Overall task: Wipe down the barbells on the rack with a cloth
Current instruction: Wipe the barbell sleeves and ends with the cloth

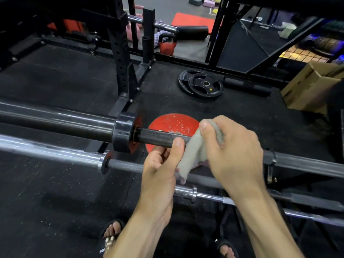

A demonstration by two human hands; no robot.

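Nearest, below the two hands, a chrome bar [204,195] and a grey bar [130,165] lie across the rack, untouched. Just above them the left hand [160,170] has its grip clenched around the dark barbell [158,137], thumb lying over the knurled shaft a little inboard of the thick collar [122,134]. Touching that thumb on its outer side, the right hand [230,151] pinches a grey cloth [195,151] that is folded over the same shaft, with a loose tail hanging down beside the left palm. So the task's thing sits right between the two grips. To wipe well from here, I would judge it best to let the left hand only steady the bar, close the cloth fully around the shaft so it covers the underside too, and draw it along while twisting, since knurling likely holds grime in its grooves. The hanging tail should be gathered in so it does not snag on the grey bar beneath. Beyond the grips, a red plate [173,123] lies on the black floor [55,81], and farther off a black plate [201,83] and a red kettlebell [167,44] near the rack upright [121,58].
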